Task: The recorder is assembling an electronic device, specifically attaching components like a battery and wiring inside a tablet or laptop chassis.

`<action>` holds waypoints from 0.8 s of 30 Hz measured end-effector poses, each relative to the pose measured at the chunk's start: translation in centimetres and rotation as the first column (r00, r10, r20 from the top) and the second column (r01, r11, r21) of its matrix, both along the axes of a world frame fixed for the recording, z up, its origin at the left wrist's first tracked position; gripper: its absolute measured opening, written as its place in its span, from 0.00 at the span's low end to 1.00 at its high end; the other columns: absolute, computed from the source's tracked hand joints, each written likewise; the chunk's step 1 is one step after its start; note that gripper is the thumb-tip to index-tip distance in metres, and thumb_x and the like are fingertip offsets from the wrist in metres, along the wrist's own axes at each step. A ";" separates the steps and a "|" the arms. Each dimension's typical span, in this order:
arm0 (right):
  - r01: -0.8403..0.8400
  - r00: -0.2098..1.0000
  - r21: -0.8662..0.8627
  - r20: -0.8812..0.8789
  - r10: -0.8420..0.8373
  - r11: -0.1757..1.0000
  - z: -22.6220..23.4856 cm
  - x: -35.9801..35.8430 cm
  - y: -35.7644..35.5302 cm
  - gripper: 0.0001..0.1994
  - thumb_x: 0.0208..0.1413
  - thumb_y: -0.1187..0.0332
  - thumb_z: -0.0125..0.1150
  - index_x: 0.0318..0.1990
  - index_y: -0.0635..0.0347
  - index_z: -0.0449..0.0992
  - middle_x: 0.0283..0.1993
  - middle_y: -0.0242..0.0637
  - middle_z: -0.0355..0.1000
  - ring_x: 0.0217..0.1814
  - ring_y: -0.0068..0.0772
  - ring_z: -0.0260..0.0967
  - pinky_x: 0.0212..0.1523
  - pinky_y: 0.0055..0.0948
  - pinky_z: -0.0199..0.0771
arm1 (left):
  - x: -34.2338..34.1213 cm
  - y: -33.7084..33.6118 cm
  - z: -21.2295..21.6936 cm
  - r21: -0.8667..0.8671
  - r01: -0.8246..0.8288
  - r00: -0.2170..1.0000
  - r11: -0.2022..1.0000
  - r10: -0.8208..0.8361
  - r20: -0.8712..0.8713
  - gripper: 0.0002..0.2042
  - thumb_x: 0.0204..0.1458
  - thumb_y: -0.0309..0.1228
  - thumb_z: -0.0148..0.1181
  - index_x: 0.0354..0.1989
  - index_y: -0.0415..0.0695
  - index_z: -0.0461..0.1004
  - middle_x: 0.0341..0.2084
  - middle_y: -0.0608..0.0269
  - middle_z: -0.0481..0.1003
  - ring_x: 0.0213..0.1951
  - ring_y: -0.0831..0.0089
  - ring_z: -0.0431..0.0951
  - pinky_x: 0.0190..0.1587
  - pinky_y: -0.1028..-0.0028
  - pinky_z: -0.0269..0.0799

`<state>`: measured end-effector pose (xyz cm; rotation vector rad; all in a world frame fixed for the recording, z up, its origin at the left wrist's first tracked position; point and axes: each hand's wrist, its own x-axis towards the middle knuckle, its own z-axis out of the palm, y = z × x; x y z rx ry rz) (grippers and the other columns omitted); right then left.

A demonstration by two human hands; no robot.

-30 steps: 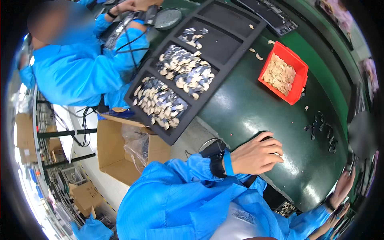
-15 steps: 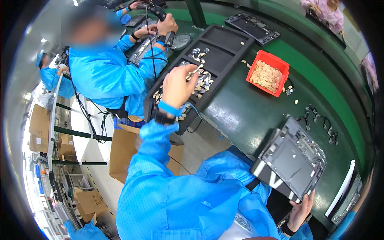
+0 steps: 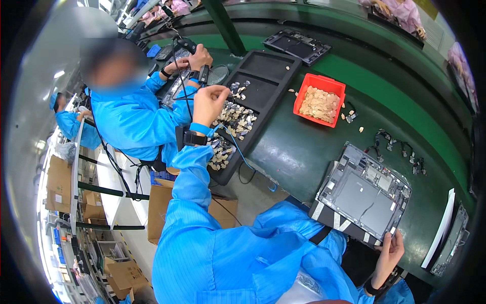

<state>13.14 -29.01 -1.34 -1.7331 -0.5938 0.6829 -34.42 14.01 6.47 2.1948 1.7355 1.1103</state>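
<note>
My left hand (image 3: 207, 107) is over the near part of a long black compartment tray (image 3: 265, 83). Its thumb and fingers are pinched together, and whether anything is between them is hidden. Below it, small silvery and beige parts (image 3: 238, 119) lie heaped in the tray. At the lower right, my right hand (image 3: 389, 257) grips the near corner of an opened flat device chassis (image 3: 357, 195), like a tablet or thin laptop, with its dark inner panels and boards exposed. The chassis rests tilted on a black pad with white tape strips (image 3: 338, 221) at the bench's edge.
A red bin (image 3: 311, 121) of beige pieces stands on the green bench (image 3: 283, 147). Cable parts (image 3: 390, 144) lie right of it. Another opened chassis (image 3: 298, 44) is at the back. A co-worker in blue (image 3: 126, 114) works at left, near a cardboard box (image 3: 158, 213).
My left hand has drawn back to the left; the silvery piece seen at its fingertips before no longer shows. The chassis is turned slightly, with my right hand still on its corner. The view has shifted.
</note>
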 end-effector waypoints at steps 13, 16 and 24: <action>-0.480 0.546 0.082 0.807 0.224 0.873 10.0 -10.7 12.6 0.24 0.47 0.73 0.76 0.54 0.62 0.80 0.49 0.43 0.79 0.51 0.48 0.77 0.54 0.39 0.74 | 21.1 -17.7 -0.8 -0.158 0.693 0.405 0.704 -0.198 0.892 0.13 0.55 0.16 0.69 0.41 0.42 0.70 0.32 0.66 0.80 0.34 0.83 0.79 0.36 0.81 0.75; -0.397 0.473 0.072 0.870 0.137 0.915 7.5 -10.8 13.4 0.23 0.46 0.74 0.75 0.53 0.62 0.81 0.47 0.39 0.79 0.49 0.41 0.77 0.50 0.38 0.73 | 24.0 -19.6 -2.9 -0.166 0.813 0.335 0.559 -0.215 0.917 0.09 0.57 0.16 0.66 0.40 0.38 0.72 0.36 0.63 0.80 0.40 0.82 0.80 0.43 0.81 0.76; -0.370 0.728 0.242 0.676 0.118 0.897 6.7 -9.9 12.5 0.14 0.52 0.78 0.70 0.47 0.64 0.83 0.39 0.41 0.82 0.43 0.42 0.80 0.46 0.37 0.76 | 24.6 -20.6 -3.0 -0.139 0.842 0.316 0.521 -0.268 0.910 0.13 0.61 0.16 0.61 0.53 0.32 0.72 0.45 0.52 0.82 0.47 0.72 0.82 0.49 0.74 0.80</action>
